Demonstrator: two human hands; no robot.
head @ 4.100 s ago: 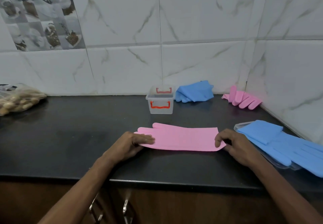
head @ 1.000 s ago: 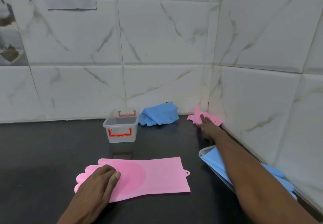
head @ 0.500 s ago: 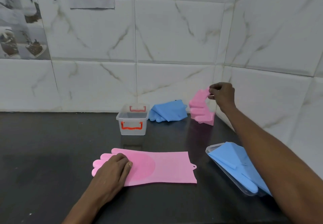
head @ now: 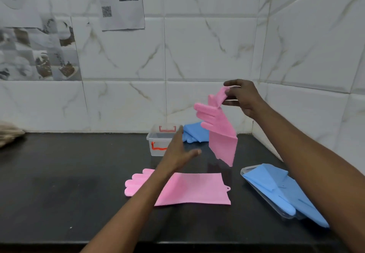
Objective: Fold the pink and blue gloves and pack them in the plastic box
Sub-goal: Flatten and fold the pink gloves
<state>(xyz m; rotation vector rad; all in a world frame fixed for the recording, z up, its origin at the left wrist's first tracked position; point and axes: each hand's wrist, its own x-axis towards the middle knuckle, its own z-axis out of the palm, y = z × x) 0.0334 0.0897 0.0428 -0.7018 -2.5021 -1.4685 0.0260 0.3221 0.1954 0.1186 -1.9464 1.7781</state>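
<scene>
One pink glove (head: 193,188) lies flat on the black counter, fingers to the left. A second pink glove (head: 221,132) dangles in the air, pinched at its top by my right hand (head: 244,98). My left hand (head: 177,154) hovers open above the flat glove, fingers stretched toward the hanging one. The small clear plastic box (head: 158,144) with red handles stands behind it, partly covered by my left hand. A blue glove (head: 194,133) is bunched by the back wall. Another blue glove (head: 284,193) rests on a clear lid at the right.
The clear lid (head: 262,199) sits near the right wall under the blue glove. Tiled walls close the back and right side of the counter (head: 69,183). A bag (head: 9,134) lies at the far left edge. A paper sheet (head: 121,2) hangs on the wall.
My right hand has brought the second pink glove from the corner toward the middle and higher. My left hand has lifted off the flat pink glove and now reaches up, open.
</scene>
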